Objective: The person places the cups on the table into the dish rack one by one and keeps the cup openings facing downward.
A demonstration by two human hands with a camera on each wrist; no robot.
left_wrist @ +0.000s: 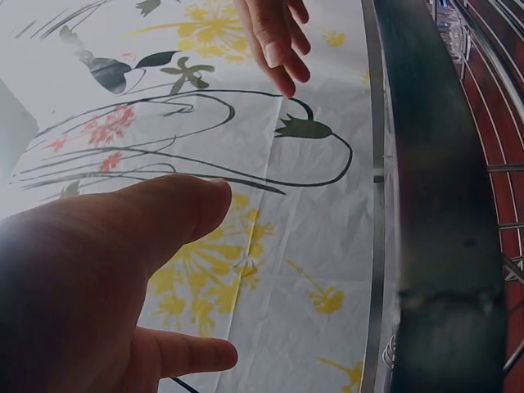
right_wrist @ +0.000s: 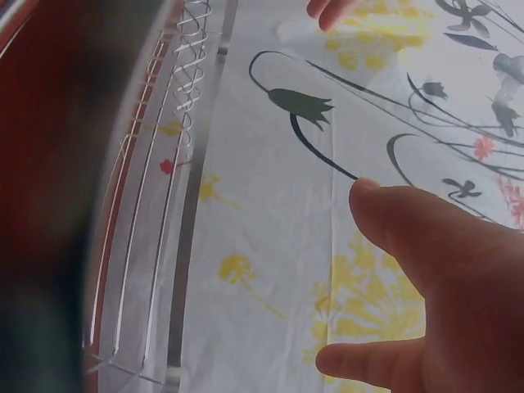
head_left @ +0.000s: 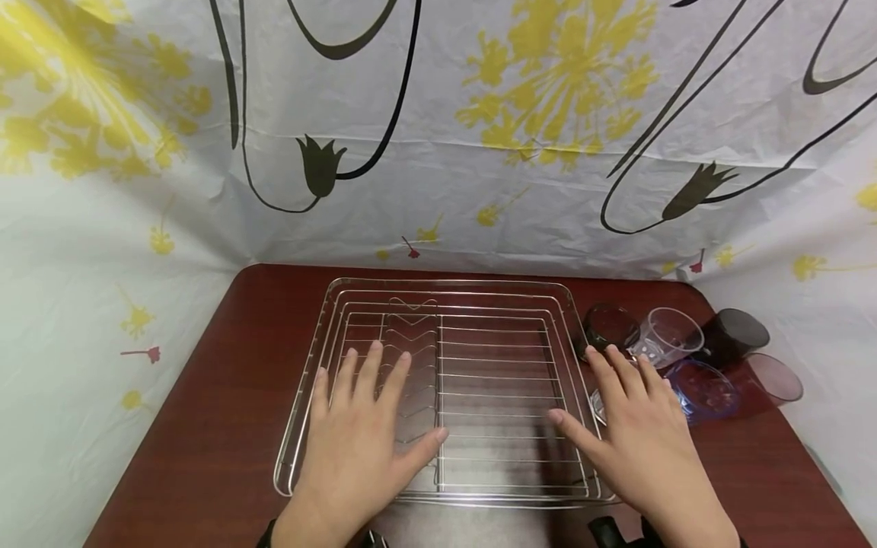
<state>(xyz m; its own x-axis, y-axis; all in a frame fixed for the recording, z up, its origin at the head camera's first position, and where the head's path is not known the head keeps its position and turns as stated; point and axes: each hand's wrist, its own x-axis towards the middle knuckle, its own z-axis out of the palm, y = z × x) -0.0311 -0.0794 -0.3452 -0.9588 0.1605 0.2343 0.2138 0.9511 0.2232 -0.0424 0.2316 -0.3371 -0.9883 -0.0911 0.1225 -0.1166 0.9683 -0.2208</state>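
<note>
A silver wire dish rack [head_left: 448,281] lies on the dark red table. Over its left part hovers my left hand [head_left: 356,438], fingers spread and holding nothing. My right hand [head_left: 640,430] is spread in the same way above the rack's right edge, also with nothing in it. Just beyond its fingers stand several drinking glasses: a dark one [head_left: 610,326], a colourless one [head_left: 673,335], a blue one [head_left: 702,390] and a pinkish one [head_left: 774,377]. Part of another glass is hidden behind the right hand. Both wrist views show extended thumbs and fingers.
A second dark glass [head_left: 738,331] stands at the back right. White plastic sheeting [head_left: 438,190] with printed flowers rises behind and beside the table [head_left: 199,403]. A shiny grey surface shows beneath the rack's wires and at its front.
</note>
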